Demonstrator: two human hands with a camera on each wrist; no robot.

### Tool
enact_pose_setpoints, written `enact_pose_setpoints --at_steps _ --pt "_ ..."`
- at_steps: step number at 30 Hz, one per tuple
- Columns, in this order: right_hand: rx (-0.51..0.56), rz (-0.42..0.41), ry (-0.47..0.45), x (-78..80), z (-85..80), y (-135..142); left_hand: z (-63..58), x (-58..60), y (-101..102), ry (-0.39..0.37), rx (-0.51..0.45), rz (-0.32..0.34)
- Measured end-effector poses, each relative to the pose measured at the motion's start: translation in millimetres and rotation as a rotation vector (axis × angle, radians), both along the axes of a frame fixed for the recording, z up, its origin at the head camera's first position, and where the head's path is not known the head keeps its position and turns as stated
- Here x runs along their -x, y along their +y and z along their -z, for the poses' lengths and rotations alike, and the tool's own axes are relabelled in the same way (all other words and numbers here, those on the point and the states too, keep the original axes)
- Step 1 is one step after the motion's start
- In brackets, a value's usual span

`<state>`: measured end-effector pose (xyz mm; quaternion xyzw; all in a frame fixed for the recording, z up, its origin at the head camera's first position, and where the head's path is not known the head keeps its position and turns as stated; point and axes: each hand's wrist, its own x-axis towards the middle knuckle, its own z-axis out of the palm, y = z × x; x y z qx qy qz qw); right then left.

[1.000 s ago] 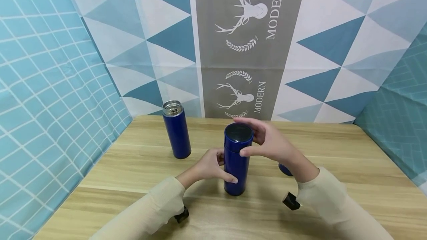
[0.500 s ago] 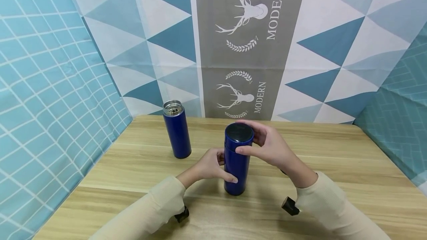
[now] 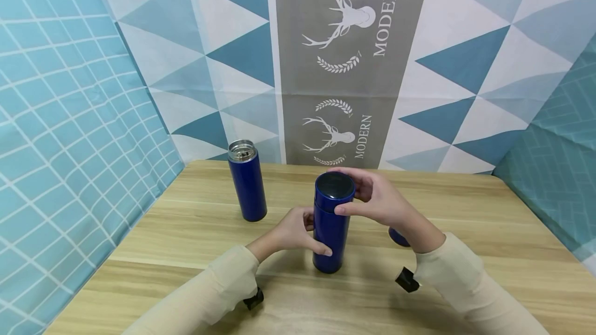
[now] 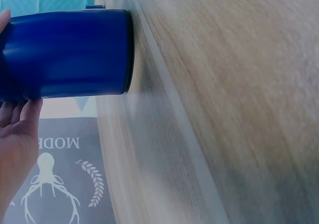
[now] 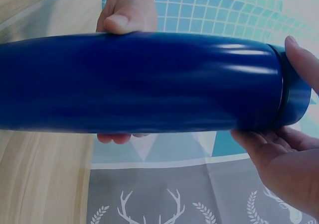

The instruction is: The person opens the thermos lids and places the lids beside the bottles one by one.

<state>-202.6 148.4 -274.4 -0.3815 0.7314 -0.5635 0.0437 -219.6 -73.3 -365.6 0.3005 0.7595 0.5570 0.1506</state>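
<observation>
A blue vacuum flask stands upright at the middle of the table, its dark-topped lid seated on the body. My left hand grips the flask's body from the left, thumb across the front. At the top, my right hand holds the lid between thumb and fingers. In the right wrist view a thin dark seam runs between the lid and the body. The flask's base shows close to the tabletop in the left wrist view.
Back left, a second blue flask stands uncapped, its steel mouth showing. A small blue round object lies partly hidden behind my right wrist. Patterned cloth hangs behind the wooden table.
My right thumb moved left along the lid, then back right, and the wrist moved with it. The small blue object was mostly covered and shows again. The left hand stays put.
</observation>
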Motion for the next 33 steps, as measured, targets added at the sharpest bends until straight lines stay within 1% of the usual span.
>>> enact_pose_setpoints --at_steps 9,17,28,33 --pt "-0.030 -0.041 -0.023 5.2 -0.7 3 0.9 -0.6 -1 0.015 -0.005 0.009" --pt "-0.011 -0.158 -0.006 16.7 2.3 7 1.0 -1.0 -2 0.014 -0.010 0.005" --pt "-0.019 -0.234 0.021 24.6 3.7 10 2.4 -1.0 -1 0.015 -0.012 0.005" --pt "-0.035 -0.278 0.011 30.2 2.5 11 2.2 -0.6 -1 0.010 -0.001 0.000"
